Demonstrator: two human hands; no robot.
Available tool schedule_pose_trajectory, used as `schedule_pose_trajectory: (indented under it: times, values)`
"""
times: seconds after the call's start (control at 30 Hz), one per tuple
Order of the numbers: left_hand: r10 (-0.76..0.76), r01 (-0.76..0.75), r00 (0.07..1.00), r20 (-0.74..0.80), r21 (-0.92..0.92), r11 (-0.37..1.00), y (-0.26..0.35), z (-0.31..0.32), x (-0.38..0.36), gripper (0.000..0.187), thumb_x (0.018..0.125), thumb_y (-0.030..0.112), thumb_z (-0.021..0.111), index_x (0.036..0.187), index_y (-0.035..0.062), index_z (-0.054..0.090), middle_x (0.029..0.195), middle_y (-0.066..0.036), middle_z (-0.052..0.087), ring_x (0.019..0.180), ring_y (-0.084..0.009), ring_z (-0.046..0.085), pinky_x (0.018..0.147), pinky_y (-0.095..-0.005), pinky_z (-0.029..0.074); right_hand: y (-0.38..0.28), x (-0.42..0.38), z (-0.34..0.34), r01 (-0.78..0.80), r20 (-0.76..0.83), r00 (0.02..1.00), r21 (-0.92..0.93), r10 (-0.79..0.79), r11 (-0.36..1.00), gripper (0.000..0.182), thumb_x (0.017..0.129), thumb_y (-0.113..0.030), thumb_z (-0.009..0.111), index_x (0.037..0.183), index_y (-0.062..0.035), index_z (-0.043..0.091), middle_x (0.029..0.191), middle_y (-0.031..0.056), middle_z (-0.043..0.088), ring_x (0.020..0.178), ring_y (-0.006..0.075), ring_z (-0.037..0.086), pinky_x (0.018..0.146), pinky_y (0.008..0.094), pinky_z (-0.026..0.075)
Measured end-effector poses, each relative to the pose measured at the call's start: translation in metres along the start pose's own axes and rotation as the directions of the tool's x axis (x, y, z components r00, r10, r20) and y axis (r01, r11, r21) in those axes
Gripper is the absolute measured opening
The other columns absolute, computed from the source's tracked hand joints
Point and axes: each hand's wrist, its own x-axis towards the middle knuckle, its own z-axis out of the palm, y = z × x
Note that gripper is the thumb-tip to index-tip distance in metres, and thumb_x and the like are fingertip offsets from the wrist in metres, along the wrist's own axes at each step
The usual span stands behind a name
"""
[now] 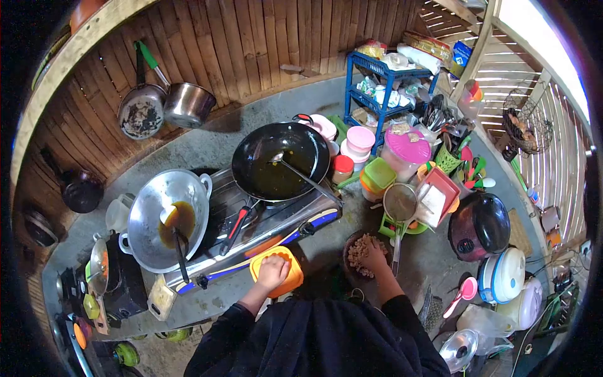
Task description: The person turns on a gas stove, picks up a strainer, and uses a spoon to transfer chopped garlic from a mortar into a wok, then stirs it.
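Observation:
My left hand (274, 271) is over an orange square plastic container (293, 284), near the front edge of the stove. Its fingers are curled closed, and whatever they may hold is hidden. My right hand (375, 256) reaches into a dark round bowl (350, 269) of brown, crumbly food (360, 251). Its fingertips are sunk in the food and bunched around some of it. Just right of that bowl lies a long-handled strainer (400, 202), its handle pointing toward me.
A black wok (251, 163) with oil and a metal spatula (301, 171) sits on the stove (264, 221). Left of it stands an aluminium pan (141, 204) with brown liquid and a ladle (179, 239). A rice cooker (468, 235) and a pink ladle (468, 289) are at right.

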Motion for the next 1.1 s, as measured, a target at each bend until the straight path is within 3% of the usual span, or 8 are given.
schedule_pose_trajectory:
  times: [0.07, 0.13, 0.37, 0.67, 0.77, 0.93, 1.03, 1.1]
  values:
    - [-0.044, 0.041, 0.997, 0.064, 0.042, 0.998, 0.0, 0.001, 0.001, 0.022, 0.084, 0.024, 0.054, 0.076, 0.0042, 0.057, 0.076, -0.013, 0.058, 0.077, -0.031, 0.056, 0.069, -0.0431, 0.041, 0.012, 0.011, 0.017, -0.01, 0.039, 0.999, -0.037, 0.011, 0.999, 0.067, 0.065, -0.028, 0.071, 0.125, -0.007, 0.049, 0.14, 0.021, 0.032, 0.124, 0.0398, 0.037, 0.101, 0.0451, 0.037]
    - [-0.047, 0.046, 0.998, 0.051, 0.029, 0.999, -0.001, 0.003, 0.001, 0.022, 0.084, 0.025, 0.053, 0.076, 0.0048, 0.057, 0.076, -0.012, 0.058, 0.078, -0.0304, 0.056, 0.069, -0.0427, 0.041, 0.014, 0.011, 0.024, 0.024, -0.045, 0.998, -0.18, -0.033, 0.983, 0.061, 0.067, -0.025, 0.071, 0.121, -0.0071, 0.051, 0.14, 0.0188, 0.033, 0.123, 0.0399, 0.038, 0.1, 0.0452, 0.038]
    - [-0.092, 0.091, 0.995, 0.035, 0.027, 0.996, 0.0, 0.003, 0.002, 0.019, 0.083, 0.023, 0.055, 0.078, 0.0048, 0.057, 0.079, -0.012, 0.059, 0.079, -0.0301, 0.056, 0.071, -0.0426, 0.041, 0.0, 0.002, 0.01, -0.02, -0.007, 1.0, -0.182, 0.019, 0.983, 0.059, 0.07, -0.02, 0.068, 0.124, -0.0078, 0.049, 0.138, 0.0152, 0.036, 0.121, 0.0381, 0.041, 0.097, 0.0451, 0.041]
    - [-0.107, 0.104, 0.991, 0.079, 0.046, 0.994, 0.006, -0.003, 0.008, 0.017, 0.082, 0.022, 0.054, 0.076, 0.0058, 0.055, 0.077, -0.011, 0.056, 0.078, -0.0298, 0.055, 0.07, -0.0435, 0.041, -0.008, -0.01, 0.012, -0.008, -0.183, 0.983, -0.186, -0.027, 0.982, 0.047, 0.071, -0.016, 0.066, 0.116, -0.0104, 0.053, 0.122, 0.0169, 0.048, 0.11, 0.0384, 0.048, 0.09, 0.0467, 0.044]
    - [-0.157, 0.153, 0.98, 0.121, 0.045, 0.987, 0.007, -0.005, 0.01, 0.018, 0.08, 0.023, 0.054, 0.074, 0.0061, 0.055, 0.077, -0.012, 0.056, 0.078, -0.0299, 0.055, 0.069, -0.0434, 0.04, -0.006, -0.009, 0.009, -0.089, -0.14, 0.988, -0.118, 0.072, 0.989, 0.04, 0.071, -0.015, 0.065, 0.109, -0.0081, 0.057, 0.112, 0.0183, 0.054, 0.102, 0.039, 0.053, 0.085, 0.0462, 0.046]
    - [-0.14, 0.134, 0.982, 0.125, 0.055, 0.989, 0.007, -0.005, 0.01, 0.018, 0.079, 0.023, 0.054, 0.073, 0.0061, 0.055, 0.076, -0.011, 0.055, 0.078, -0.0296, 0.054, 0.07, -0.0434, 0.04, -0.004, -0.013, 0.001, 0.0, -0.337, 0.941, 0.05, 0.017, 0.999, 0.025, 0.076, -0.013, 0.063, 0.099, -0.0049, 0.06, 0.089, 0.0186, 0.063, 0.087, 0.039, 0.059, 0.077, 0.0449, 0.048]
    - [-0.125, 0.12, 0.985, 0.117, 0.053, 0.991, 0.007, -0.006, 0.011, 0.018, 0.079, 0.023, 0.054, 0.073, 0.0062, 0.054, 0.076, -0.011, 0.054, 0.078, -0.0295, 0.054, 0.069, -0.0434, 0.04, -0.005, -0.012, -0.006, 0.068, -0.375, 0.927, 0.179, 0.004, 0.981, 0.028, 0.075, -0.015, 0.066, 0.101, -0.005, 0.063, 0.088, 0.019, 0.065, 0.085, 0.0368, 0.062, 0.076, 0.0409, 0.049]
    - [-0.119, 0.114, 0.986, 0.114, 0.053, 0.992, 0.007, -0.005, 0.01, 0.018, 0.079, 0.023, 0.054, 0.072, 0.0062, 0.054, 0.075, -0.011, 0.054, 0.077, -0.0294, 0.054, 0.069, -0.0434, 0.04, -0.007, -0.009, -0.011, 0.014, -0.346, 0.937, 0.193, 0.055, 0.981, 0.032, 0.073, -0.016, 0.068, 0.103, -0.0053, 0.064, 0.09, 0.0195, 0.065, 0.087, 0.0353, 0.062, 0.077, 0.039, 0.049]
